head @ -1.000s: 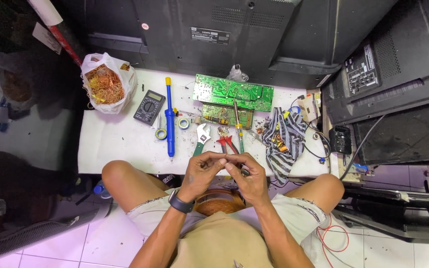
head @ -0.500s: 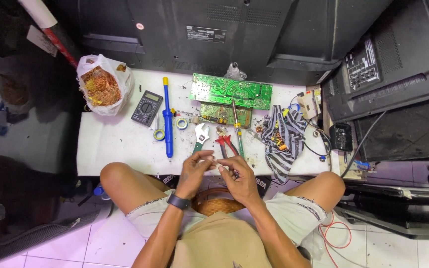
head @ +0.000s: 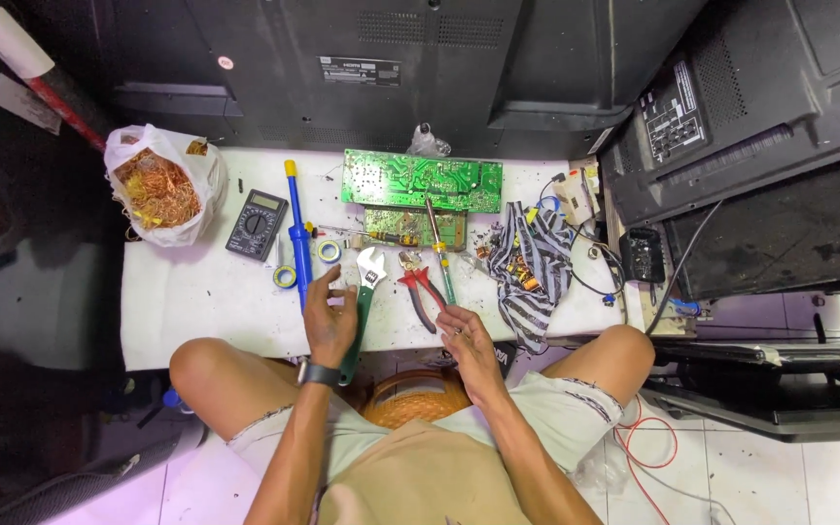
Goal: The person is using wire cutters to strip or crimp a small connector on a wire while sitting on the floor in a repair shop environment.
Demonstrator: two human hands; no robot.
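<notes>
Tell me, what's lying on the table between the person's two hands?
In the head view, between the left hand and right hand lie the green-handled adjustable wrench and the red-handled pliers.

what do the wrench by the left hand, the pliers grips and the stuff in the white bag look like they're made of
Adjustable wrench: bright, shiny head, likely plated steel; matte green handle, probably rubber or plastic. Pliers: red grips, seemingly plastic or rubber sleeves, with dull grey metal jaws. Bag: thin crinkled white plastic, holding tangled orange-gold strands that look like bare copper wire.

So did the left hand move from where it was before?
Yes. The left hand left the right hand and went forward onto the green-handled adjustable wrench on the white table.
</notes>
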